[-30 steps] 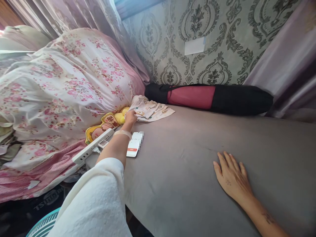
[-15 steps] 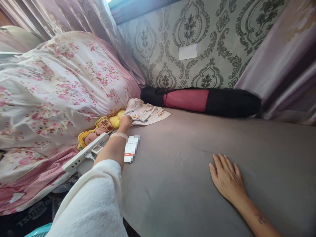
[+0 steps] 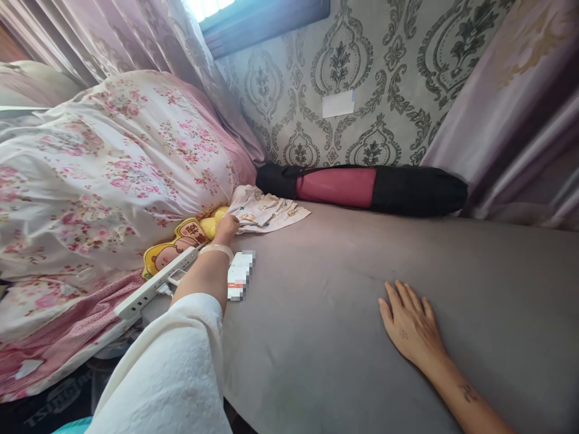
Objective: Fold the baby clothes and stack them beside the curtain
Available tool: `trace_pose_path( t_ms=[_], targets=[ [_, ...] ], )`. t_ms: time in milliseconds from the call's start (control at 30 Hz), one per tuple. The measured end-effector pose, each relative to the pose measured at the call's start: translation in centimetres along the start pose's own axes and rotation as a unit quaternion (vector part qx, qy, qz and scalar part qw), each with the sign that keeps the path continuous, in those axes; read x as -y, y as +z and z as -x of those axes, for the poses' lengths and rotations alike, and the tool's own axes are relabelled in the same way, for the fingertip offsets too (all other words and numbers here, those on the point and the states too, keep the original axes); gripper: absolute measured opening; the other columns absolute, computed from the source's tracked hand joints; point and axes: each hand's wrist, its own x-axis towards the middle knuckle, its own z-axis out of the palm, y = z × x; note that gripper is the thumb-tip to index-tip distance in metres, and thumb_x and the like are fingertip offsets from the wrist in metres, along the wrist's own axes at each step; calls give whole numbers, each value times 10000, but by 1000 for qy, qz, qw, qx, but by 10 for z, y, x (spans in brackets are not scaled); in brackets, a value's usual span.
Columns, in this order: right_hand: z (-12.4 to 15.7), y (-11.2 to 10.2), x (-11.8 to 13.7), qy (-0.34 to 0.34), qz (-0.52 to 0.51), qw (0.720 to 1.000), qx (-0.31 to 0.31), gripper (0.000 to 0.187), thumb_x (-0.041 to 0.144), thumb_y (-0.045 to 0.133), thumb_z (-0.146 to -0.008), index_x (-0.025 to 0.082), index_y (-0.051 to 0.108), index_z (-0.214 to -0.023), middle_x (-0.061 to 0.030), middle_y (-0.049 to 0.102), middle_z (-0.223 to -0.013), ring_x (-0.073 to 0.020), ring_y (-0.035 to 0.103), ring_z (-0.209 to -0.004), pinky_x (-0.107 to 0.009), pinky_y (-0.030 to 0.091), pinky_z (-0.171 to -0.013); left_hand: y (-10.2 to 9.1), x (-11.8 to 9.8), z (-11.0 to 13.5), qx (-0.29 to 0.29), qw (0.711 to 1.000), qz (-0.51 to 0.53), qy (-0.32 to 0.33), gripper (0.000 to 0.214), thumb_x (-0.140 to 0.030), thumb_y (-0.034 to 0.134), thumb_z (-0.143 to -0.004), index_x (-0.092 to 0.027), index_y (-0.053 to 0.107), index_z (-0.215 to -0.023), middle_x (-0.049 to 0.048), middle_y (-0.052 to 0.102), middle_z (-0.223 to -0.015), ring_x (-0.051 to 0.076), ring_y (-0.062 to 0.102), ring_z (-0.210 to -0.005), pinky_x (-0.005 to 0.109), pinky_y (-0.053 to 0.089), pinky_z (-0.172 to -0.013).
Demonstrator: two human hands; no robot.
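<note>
My left hand (image 3: 227, 227) reaches far forward, its fingers closed on the near left edge of a cream printed cloth (image 3: 266, 211). Small cartoon figures cover the cloth, which lies crumpled on a grey-brown sheeted surface (image 3: 316, 337). Its exact kind I cannot make out, and my fingertips are partly hidden. Right beside that hand is a yellow plush item (image 3: 208, 226). A phone (image 3: 239, 274) with a lit screen, partly blurred out, lies next to my left forearm. Palm down on the sheet, my right hand (image 3: 412, 322) rests with fingers spread, holding nothing.
A white power strip (image 3: 156, 283) with plugs runs left of my forearm, by a yellow cartoon cushion (image 3: 167, 253). Floral bedding (image 3: 113, 163) is heaped on the left. Along the patterned wall lies a long black and red bag (image 3: 339, 185). Curtains hang at both sides.
The view has shifted slightly, showing more of the window. My left hand stays closed at the cloth's edge, and my right hand remains flat on the sheet.
</note>
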Motion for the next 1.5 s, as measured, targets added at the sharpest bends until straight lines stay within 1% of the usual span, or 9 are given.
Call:
trace_pose_path(
  t_ms=[200, 467, 600, 733, 800, 967, 1133, 1333, 1500],
  targets=[
    [0, -1, 0, 3, -2, 1000, -1, 573, 377, 214, -992, 80, 540, -1358, -190, 519, -1428, -324, 440, -1344, -542, 324, -1096, -1, -7, 0, -27, 999, 6, -37, 280, -188, 560, -786, -156, 702, -1026, 162, 703, -1096, 333, 608, -1096, 405, 451, -903],
    [0, 0, 0, 6, -20, 1000, 2, 566, 377, 231, -987, 80, 534, -1361, -197, 513, -1429, -329, 431, -1351, -550, 308, -1102, -4, -51, 7, -143, 980, 127, 45, 333, -151, 423, -902, -105, 560, -1202, 161, 687, -1050, 328, 598, -1113, 460, 354, -1005],
    [-1, 0, 0, 6, -29, 1000, 5, 574, 375, 235, -989, 60, 530, -1366, -206, 506, -1433, -342, 421, -1354, -560, 296, -1107, 0, -80, 17, -171, 957, 221, 82, 308, -169, 336, -968, -131, 529, -1205, 94, 662, -1025, 234, 611, -1027, 363, 428, -940],
    [-1, 2, -1, 5, -24, 1000, 2, 572, 378, 231, -993, 69, 525, -1373, -192, 505, -1437, -336, 415, -1358, -550, 283, -1116, 15, -114, 33, -163, 929, 316, 104, 258, -197, 337, -985, -134, 523, -1152, 18, 601, -808, 144, 604, -784, 261, 481, -789],
    [0, 4, -2, 4, -20, 1000, 3, 569, 379, 229, -995, 75, 519, -1379, -186, 502, -1442, -333, 413, -1360, -548, 286, -1114, 26, -133, 44, -123, 894, 423, 83, 220, -218, 358, -980, -157, 522, -1113, -18, 550, -715, 122, 574, -673, 230, 478, -683],
    [0, 4, -2, 0, -21, 1000, 0, 558, 384, 240, -996, 81, 511, -1379, -189, 502, -1441, -334, 419, -1354, -550, 296, -1105, 57, -181, 88, 75, 678, 731, 10, 59, -238, 517, -902, -209, 505, -952, -48, 549, -706, 93, 551, -589, 195, 455, -593],
    [0, 3, -4, 6, -57, 998, -16, 527, 377, 264, -993, 93, 488, -1376, -187, 529, -1413, -329, 444, -1338, -550, 315, -1100, 76, -220, 142, 199, 606, 770, 19, 179, -263, 661, -808, -197, 498, -840, -66, 501, -629, 70, 490, -498, 175, 416, -515],
    [-8, 0, -11, 20, -193, 975, -110, 535, 313, 361, -964, 105, 350, -1457, -217, 524, -1386, -298, 501, -1291, -464, 451, -1025, 88, -258, 203, 336, 559, 756, 45, 230, -299, 689, -783, -199, 488, -832, -64, 487, -609, 74, 477, -463, 187, 430, -464],
    [-14, -11, -10, 38, -246, 950, -189, 551, 329, 413, -959, 101, 331, -1454, -224, 476, -1419, -298, 454, -1335, -469, 422, -1070, 103, -281, 247, 425, 532, 728, 79, 276, -346, 716, -769, -198, 501, -861, -55, 515, -610, 79, 496, -453, 201, 462, -453]
  ],
)
